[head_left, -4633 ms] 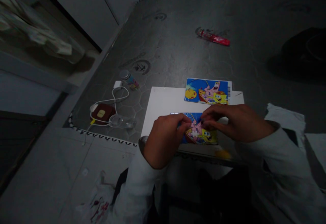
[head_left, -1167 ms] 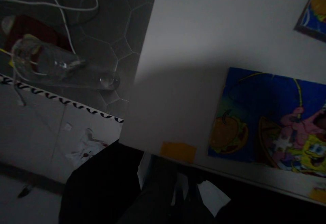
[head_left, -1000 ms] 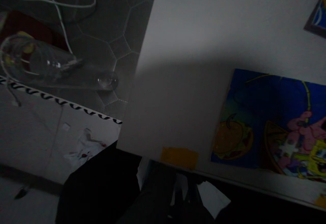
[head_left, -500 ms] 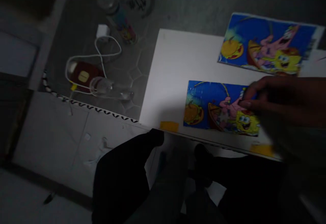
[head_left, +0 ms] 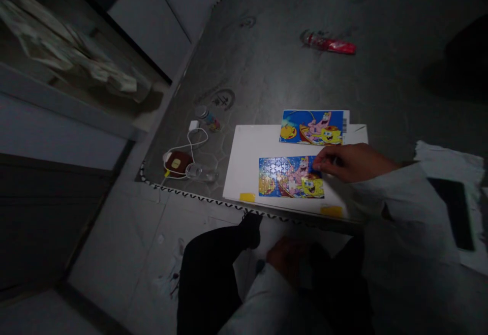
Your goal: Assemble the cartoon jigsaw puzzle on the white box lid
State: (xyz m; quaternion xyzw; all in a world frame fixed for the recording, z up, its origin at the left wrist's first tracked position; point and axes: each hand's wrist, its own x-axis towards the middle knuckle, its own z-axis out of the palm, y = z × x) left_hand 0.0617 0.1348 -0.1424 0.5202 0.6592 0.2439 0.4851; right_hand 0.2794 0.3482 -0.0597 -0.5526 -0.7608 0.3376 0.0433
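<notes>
A cartoon jigsaw puzzle (head_left: 287, 177) lies on a white board (head_left: 244, 164) with yellow tape at its near edge. My right hand (head_left: 348, 162) rests at the puzzle's right edge with its fingertips pinched together; what they hold, if anything, is too small to make out. A printed picture of the same cartoon (head_left: 310, 127) lies at the board's far edge. My left hand (head_left: 287, 259) hangs low by my dark trouser leg, in shadow, fingers unclear.
Left of the board lie a dark red charger case (head_left: 176, 164) with a white cable, a clear bottle (head_left: 201, 173) on its side and a small jar (head_left: 208, 117). A red wrapper (head_left: 330, 45) lies far back. A black phone (head_left: 453, 213) sits on white cloth at right.
The view was close on the board's corner, then pulled back. My right hand has come to the puzzle's right edge. My left hand has left the puzzle and dropped to my lap.
</notes>
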